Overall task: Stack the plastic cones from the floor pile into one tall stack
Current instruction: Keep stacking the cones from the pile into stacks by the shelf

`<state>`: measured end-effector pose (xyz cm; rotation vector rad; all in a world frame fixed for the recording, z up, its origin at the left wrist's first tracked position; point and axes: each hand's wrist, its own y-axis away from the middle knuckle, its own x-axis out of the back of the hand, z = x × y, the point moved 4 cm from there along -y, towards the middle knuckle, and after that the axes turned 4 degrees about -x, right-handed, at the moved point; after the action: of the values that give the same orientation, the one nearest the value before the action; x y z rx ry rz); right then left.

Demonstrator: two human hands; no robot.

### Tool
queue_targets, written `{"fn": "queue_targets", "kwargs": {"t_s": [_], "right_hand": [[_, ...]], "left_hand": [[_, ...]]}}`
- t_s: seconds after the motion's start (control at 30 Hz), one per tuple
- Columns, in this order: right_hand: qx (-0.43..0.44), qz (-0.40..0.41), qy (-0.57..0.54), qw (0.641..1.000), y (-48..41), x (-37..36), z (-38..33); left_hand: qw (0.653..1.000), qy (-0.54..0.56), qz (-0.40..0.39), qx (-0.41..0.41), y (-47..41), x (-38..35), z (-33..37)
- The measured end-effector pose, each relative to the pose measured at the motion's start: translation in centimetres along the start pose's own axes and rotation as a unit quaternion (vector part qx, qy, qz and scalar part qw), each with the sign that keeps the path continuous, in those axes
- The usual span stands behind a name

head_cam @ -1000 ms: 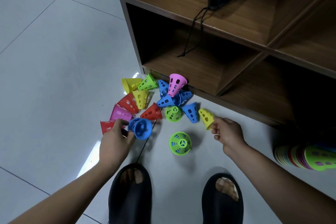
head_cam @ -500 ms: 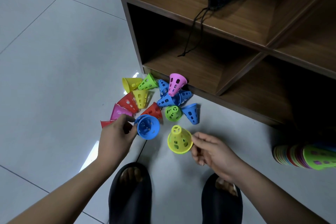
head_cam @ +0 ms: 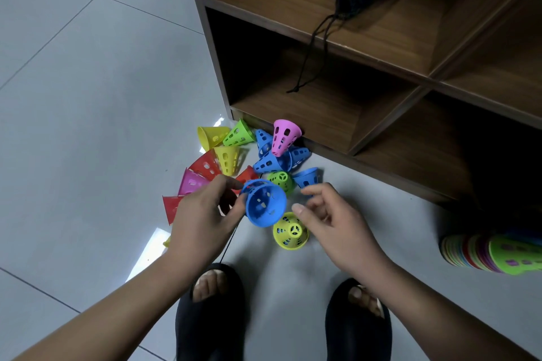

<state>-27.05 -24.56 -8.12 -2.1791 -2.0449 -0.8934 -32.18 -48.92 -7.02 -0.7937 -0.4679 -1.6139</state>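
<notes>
Floor pile (head_cam: pixel 234 161) partly hidden behind left hand (head_cam: pixel 202 217).

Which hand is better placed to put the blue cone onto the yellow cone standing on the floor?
The left hand: it already grips the blue cone just above the yellow cone. The right hand is open and empty.

Perforated plastic cones (head_cam: pixel 265 206) — smooth, glossy floor tiles (head_cam: pixel 88 114), matt wood-grain shelf (head_cam: pixel 337 108)

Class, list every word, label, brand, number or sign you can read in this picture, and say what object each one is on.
None: no readable text anywhere. The cones, the blue cone in the left hand, the shelf unit and the slippers are plain.
</notes>
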Motion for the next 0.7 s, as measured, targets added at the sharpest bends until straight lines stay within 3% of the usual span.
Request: {"fn": "queue_targets", "kwargs": {"t_s": [0.2, 0.37, 0.43, 0.5, 0.57, 0.7], "right_hand": [[-0.002, -0.052, 0.015, 0.999, -1.1, -1.1, -1.5], [-0.029, -0.038, -0.005, 0.999, -1.3, -0.8, -0.7], [-0.047, -0.018, -0.019, 0.999, -1.4, -0.5, -0.3], [-0.064, -0.017, -0.059, 0.996, -1.3, -0.2, -0.3], [-0.078, -0.031, -0.113, 0.990, -1.1, 0.1, -0.5], [-0.084, -0.056, -0.163, 0.982, -0.8, -0.3, -1.0]], "left_hand": [[0.998, 0.015, -0.015, -0.059, 0.1, 0.0, 3.3], [0.992, 0.086, -0.052, -0.077, 0.4, -0.3, 4.4], [0.989, 0.138, -0.045, -0.035, 0.1, -0.3, 4.1], [0.975, 0.205, -0.044, 0.069, -0.3, -0.6, 3.1], [0.936, 0.285, -0.105, 0.177, -0.2, -1.6, 2.2], [0.776, 0.500, -0.232, 0.306, 1.1, -3.5, 2.9]]}}
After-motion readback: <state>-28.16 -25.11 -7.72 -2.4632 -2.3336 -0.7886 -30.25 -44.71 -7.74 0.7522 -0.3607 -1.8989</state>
